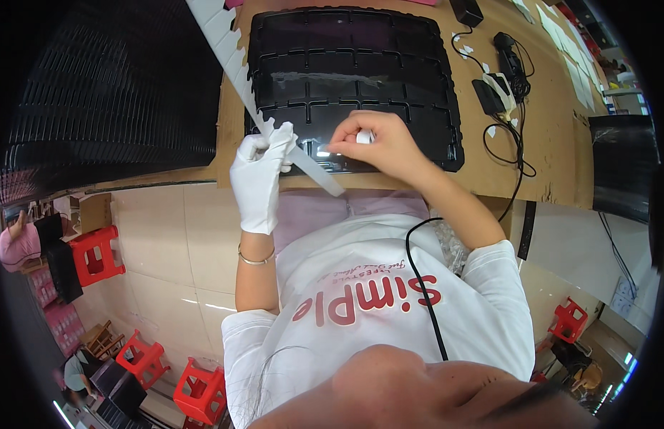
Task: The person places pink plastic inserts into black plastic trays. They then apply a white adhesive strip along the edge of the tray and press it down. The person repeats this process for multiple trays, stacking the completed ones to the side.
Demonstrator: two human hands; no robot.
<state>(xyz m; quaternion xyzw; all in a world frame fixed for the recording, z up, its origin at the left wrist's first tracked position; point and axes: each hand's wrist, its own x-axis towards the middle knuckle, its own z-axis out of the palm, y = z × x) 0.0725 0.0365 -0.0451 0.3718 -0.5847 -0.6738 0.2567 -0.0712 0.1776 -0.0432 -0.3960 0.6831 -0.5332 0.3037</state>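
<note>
My left hand, in a white glove, is closed on a long pale strip. The strip's upper stretch has a notched edge and runs up out of the picture past the left side of a black plastic tray. A smooth, whitish lower stretch hangs from the glove toward my lap; how the two join is hidden by the fingers. My bare right hand is held over the near part of the tray, its fingers curled and thumb and forefinger close together. A small white thing shows among those fingers; its kind is unclear.
The tray lies on a brown board-covered table. Black cables and a small black box lie to the right. Ribbed black trays stand at the left. Red stools and other people are behind.
</note>
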